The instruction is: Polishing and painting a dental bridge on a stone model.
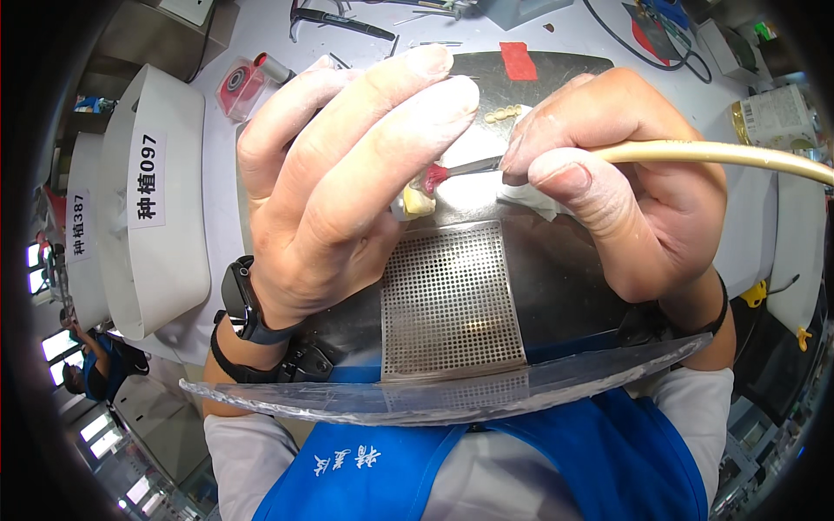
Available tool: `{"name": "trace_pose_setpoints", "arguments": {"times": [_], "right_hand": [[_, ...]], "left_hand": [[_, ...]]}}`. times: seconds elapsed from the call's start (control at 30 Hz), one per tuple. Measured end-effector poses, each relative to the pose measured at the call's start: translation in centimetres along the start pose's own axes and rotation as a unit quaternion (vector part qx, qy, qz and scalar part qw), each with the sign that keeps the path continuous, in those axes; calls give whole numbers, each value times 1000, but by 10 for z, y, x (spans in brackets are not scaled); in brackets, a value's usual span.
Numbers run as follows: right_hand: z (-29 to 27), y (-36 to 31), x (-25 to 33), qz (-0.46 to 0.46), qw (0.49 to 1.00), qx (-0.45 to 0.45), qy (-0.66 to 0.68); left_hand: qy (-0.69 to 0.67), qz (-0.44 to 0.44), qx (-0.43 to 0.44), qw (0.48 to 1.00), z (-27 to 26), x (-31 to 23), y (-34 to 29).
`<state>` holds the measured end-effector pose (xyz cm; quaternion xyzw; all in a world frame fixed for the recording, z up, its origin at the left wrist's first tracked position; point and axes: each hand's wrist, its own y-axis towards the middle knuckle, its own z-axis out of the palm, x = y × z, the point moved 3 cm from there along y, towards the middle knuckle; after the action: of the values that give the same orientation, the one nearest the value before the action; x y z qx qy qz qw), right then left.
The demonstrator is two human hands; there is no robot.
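Observation:
My left hand [326, 178] is closed, its thumb side pinching a small dental piece [420, 201], yellowish below with a dark red part on top. The fingers hide much of that piece. My right hand [638, 165] grips a slim metal-tipped tool [473, 167] between thumb and fingers. A beige handle or hose [712, 151] runs from that grip to the right edge. The tool's tip meets the red part, or lies right beside it. Behind, close to my right fingers, lies a row of tooth-coloured crowns [502, 114].
Below my hands a perforated metal plate [452, 300] spans the dark work surface, with a clear curved shield [434, 404] nearer me. White bins [165, 269] stand left. A pink box [233, 97], a red square [519, 62] and black-handled tools [347, 23] lie farther back.

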<state>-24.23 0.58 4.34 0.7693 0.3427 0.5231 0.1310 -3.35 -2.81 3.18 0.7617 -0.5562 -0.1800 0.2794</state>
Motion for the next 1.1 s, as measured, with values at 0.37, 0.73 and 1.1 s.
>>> {"name": "trace_pose_setpoints", "arguments": {"times": [0.37,0.73,1.1], "right_hand": [[3,0,2,9,1000,-3,8],[-2,1,0,3,999,-9,36],[1,1,1,-3,999,3,49]], "left_hand": [[5,-5,-4,1000,2,0,-2],[4,-7,5,1000,0,-1,1],[-5,-3,5,1000,-1,1,0]]}}
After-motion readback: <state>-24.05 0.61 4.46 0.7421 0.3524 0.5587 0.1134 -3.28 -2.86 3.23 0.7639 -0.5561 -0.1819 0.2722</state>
